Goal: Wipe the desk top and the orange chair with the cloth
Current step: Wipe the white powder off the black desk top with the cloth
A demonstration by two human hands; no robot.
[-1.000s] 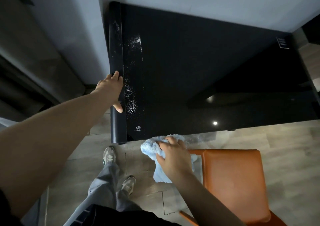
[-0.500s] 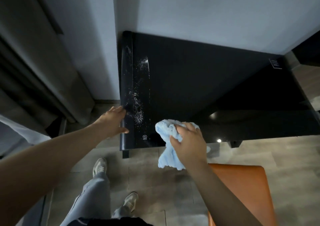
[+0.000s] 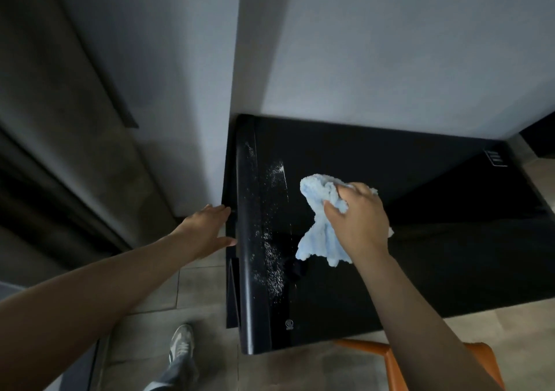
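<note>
The light blue cloth is bunched up and held over the left half of the black table. Its lower folds hang down to the glossy top, though whether they touch it cannot be told. The cloth is gripped by the right hand, whose fingers are curled around its upper part. A band of white specks is scattered along the table just left of the cloth, running from the far side towards the near edge. The left hand is held flat against the table's rounded left edge, its fingers straight and released, with nothing grasped. A small round mark is seen near the front edge and a white label at the far right corner. The orange chair is partly seen below the near edge, behind the right forearm. A grey shoe is planted on the tiled floor, and the table is set against a pale wall.
</note>
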